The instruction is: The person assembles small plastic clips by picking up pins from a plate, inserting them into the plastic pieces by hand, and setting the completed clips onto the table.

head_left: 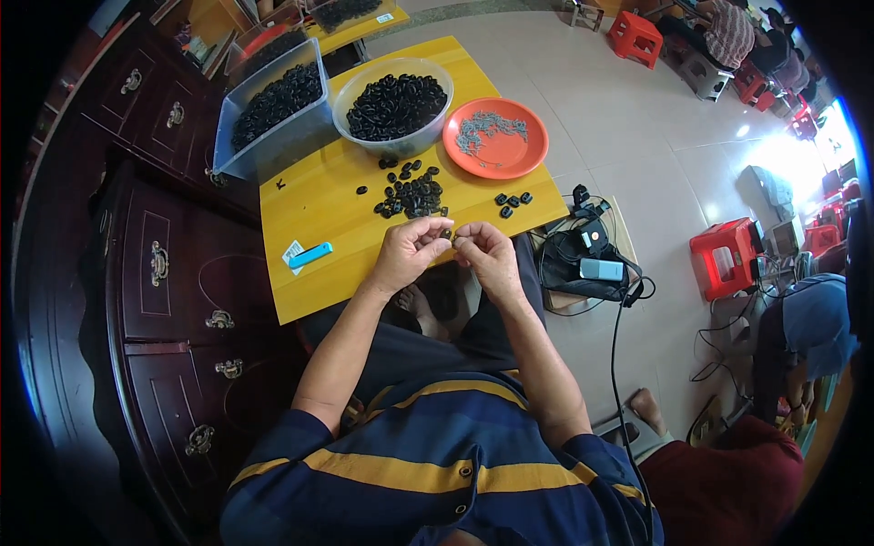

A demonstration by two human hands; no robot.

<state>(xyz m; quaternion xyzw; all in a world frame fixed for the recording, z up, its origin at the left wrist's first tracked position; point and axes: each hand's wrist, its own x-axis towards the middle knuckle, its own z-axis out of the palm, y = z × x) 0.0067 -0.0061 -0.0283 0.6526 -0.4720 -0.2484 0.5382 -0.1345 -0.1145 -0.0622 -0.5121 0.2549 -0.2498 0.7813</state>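
Over the near edge of the yellow table [341, 259], my two hands meet fingertip to fingertip. My left hand [408, 250] pinches a small black oval piece [446, 234] between thumb and forefinger. Close against it, the fingers of my right hand [490, 257] are pressed together; whatever they hold is too small to make out. Just beyond my hands lies a loose pile of black oval pieces [414, 194]. A smaller group of black pieces [506, 211] sits to the right. An orange plate [519, 164] behind it carries many tiny grey parts [482, 134].
A translucent round tub [341, 105] and a clear rectangular bin [264, 162], both full of black pieces, stand at the back. A light-blue tool [311, 256] lies at left. Dark wooden cabinets [182, 264] flank the table; a black bag with cables [583, 264] is at right.
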